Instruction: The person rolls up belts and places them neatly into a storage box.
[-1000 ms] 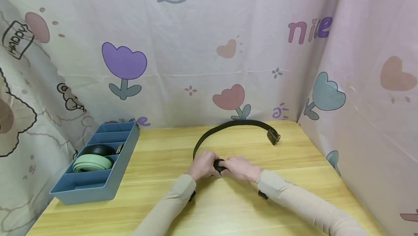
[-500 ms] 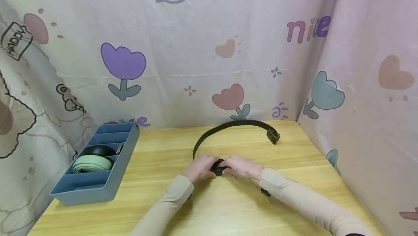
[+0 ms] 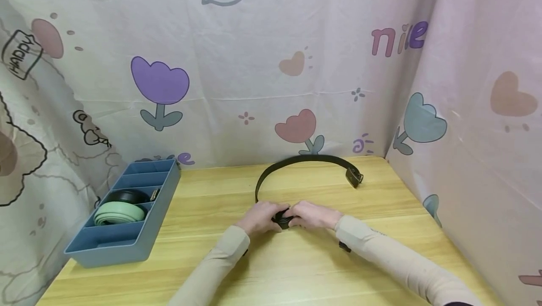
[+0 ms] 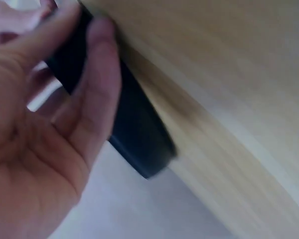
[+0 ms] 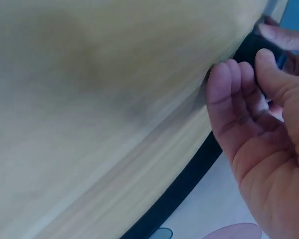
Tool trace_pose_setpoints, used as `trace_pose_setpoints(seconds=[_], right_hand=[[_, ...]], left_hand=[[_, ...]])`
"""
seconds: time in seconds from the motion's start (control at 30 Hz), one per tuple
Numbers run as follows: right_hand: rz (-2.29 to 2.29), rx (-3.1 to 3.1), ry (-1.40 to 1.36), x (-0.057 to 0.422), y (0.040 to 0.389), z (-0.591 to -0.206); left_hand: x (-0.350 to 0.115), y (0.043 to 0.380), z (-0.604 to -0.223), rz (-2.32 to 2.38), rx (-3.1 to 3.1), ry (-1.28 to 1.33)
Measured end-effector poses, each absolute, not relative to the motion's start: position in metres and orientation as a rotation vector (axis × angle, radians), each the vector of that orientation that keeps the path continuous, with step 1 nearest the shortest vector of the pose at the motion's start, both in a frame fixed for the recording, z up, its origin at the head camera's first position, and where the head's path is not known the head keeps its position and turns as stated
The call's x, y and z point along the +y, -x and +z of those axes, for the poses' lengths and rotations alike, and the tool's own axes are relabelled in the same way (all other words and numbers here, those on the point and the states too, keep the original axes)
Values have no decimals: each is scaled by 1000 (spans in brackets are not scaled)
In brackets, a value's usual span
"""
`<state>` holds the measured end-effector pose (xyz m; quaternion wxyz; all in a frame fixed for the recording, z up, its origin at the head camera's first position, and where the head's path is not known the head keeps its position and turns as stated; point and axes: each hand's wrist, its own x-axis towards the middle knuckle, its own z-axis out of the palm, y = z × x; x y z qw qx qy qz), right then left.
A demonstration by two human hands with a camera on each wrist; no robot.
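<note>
A dark leather belt [image 3: 313,158] stands on its edge on the table, curving in an arc behind my hands. One end is wound into a tight coil [image 3: 282,221], and the other ends in a metal buckle [image 3: 354,177] at the right. My left hand [image 3: 259,217] grips the coil's left side, its fingers partly covering it. On the coil's right side, my right hand [image 3: 314,215] pinches it between thumb and fingers. The left wrist view shows the flat black strap [image 4: 139,134] running out past the left fingers.
A blue divided tray [image 3: 158,226] stands at the left, with a rolled green belt [image 3: 120,212] and a rolled black belt [image 3: 129,196] in separate compartments. Printed curtains [image 3: 237,61] hang behind and beside the wooden table [image 3: 203,193].
Both hands have lowered slightly with the coil, which shows more of its wound face than a second ago. The left part of the belt's arc has shifted a little right. The buckle stays put.
</note>
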<state>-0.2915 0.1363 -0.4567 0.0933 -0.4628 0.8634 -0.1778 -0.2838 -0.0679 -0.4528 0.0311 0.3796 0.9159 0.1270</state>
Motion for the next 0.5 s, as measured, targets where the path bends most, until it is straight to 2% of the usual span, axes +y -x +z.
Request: trace_pose_setpoints(seconds=[0.2, 0.5], right_hand=[[-382, 2688, 1399, 131, 281, -452], [-385, 2800, 1255, 120, 262, -447]], left_hand=[[-67, 291, -457, 616, 2770, -1061], [-61, 284, -458, 675, 2846, -1014]])
